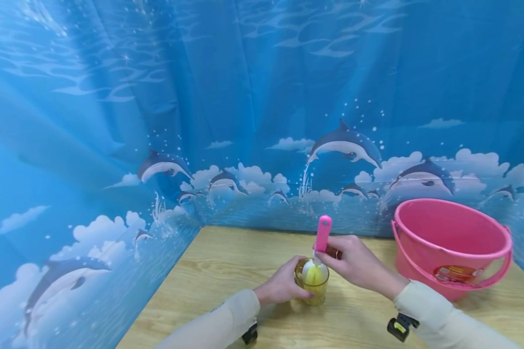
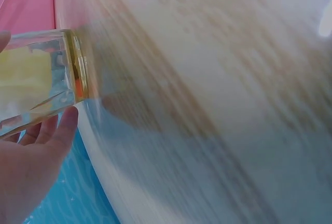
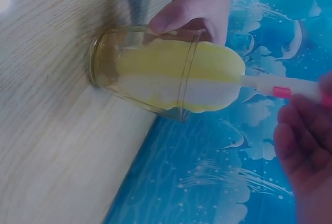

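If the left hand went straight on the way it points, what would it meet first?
The left hand would meet the glass first, since it grips it; beyond, perhaps the pink bucket, though depth is unclear.

The tumbler (image 1: pixel 318 294) in the left hand (image 1: pixel 284 281) was smooth, shiny glass; the handle (image 1: pixel 323 232) in the right hand (image 1: pixel 353 259), smooth plastic. Between the grips, the brush head (image 3: pixel 218 79) looked like matt foam. Below lay a smooth wood-grain tabletop (image 1: pixel 227 252); beyond, creased cloth (image 1: pixel 253 121); rightward, a plastic bucket (image 1: pixel 454 228).
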`<action>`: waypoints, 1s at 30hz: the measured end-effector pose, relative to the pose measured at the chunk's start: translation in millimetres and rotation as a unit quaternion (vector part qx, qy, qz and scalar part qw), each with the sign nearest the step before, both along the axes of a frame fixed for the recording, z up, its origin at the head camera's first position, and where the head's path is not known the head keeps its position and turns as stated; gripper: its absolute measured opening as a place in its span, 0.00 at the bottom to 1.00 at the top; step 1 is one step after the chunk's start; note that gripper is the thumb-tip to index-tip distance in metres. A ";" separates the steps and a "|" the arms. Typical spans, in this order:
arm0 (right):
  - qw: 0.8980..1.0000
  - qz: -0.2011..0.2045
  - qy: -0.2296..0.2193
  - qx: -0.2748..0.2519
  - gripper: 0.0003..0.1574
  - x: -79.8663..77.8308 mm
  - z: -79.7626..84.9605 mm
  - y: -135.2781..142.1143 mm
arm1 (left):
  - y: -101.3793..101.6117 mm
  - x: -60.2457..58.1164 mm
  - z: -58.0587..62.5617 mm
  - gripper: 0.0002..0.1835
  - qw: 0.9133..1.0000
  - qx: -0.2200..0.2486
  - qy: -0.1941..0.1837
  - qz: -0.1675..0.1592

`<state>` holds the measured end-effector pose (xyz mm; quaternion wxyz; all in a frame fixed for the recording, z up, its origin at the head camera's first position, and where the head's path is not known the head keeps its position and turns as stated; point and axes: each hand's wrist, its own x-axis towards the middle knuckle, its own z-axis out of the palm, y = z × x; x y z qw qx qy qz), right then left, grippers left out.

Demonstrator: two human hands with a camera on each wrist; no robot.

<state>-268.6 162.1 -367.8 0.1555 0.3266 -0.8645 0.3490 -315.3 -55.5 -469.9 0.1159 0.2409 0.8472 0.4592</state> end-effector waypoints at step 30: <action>0.992 0.036 -0.111 0.037 0.08 -18.3 -6.6 -1.0 | -1.1 0.6 1.3 0.46 1.000 0.005 -0.016 0.002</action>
